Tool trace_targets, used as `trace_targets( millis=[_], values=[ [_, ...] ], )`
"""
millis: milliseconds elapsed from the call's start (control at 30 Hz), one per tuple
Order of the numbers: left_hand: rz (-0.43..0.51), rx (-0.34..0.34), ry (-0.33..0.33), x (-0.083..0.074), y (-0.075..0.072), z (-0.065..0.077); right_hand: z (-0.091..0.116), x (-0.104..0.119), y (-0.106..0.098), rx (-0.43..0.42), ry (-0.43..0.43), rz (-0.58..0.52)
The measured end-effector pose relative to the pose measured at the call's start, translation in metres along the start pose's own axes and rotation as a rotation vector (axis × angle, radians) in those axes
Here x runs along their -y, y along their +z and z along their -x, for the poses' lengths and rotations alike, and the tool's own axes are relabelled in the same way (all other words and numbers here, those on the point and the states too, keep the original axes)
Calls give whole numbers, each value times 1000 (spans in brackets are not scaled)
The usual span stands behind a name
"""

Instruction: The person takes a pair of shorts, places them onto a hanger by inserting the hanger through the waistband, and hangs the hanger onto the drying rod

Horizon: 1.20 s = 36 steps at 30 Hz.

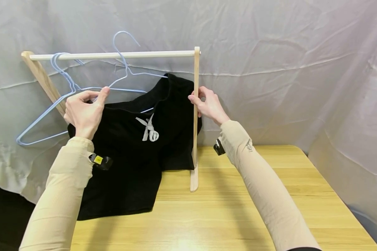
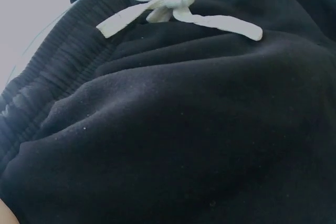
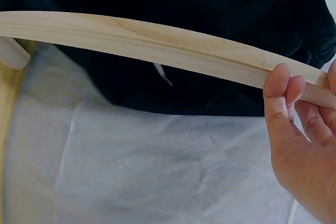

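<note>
Black shorts hang in front of a clothes rack, their white drawstring tied in a bow at the elastic waistband. A light-blue hanger runs into the waist opening, its hook rising above the rack's white bar. My left hand pinches the waistband's left end, with the hanger's arm reaching its thumb; the shorts hide part of the grip. My right hand holds the rack's right wooden post, thumb and fingertips on either side, beside the shorts' right edge.
More light-blue hangers hang at the bar's left end, near the left wooden post. The rack's right foot stands on a wooden table. Grey cloth covers the wall behind.
</note>
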<state>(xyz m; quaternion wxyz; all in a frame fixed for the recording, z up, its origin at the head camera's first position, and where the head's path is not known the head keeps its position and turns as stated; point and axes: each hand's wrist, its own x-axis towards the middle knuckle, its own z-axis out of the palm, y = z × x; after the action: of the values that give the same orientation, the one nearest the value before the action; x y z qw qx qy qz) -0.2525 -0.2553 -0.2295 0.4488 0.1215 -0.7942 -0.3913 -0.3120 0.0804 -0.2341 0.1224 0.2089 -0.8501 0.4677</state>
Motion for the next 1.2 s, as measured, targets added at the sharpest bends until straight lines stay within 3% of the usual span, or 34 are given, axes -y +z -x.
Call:
trace_targets(
  millis=[333,1200],
  values=[
    [29,78,15,7,4,5,1,-2,0,9,-24,-10],
    [17,108,19,24,4,15,0,-3,2,3,-12,-17]
  ],
)
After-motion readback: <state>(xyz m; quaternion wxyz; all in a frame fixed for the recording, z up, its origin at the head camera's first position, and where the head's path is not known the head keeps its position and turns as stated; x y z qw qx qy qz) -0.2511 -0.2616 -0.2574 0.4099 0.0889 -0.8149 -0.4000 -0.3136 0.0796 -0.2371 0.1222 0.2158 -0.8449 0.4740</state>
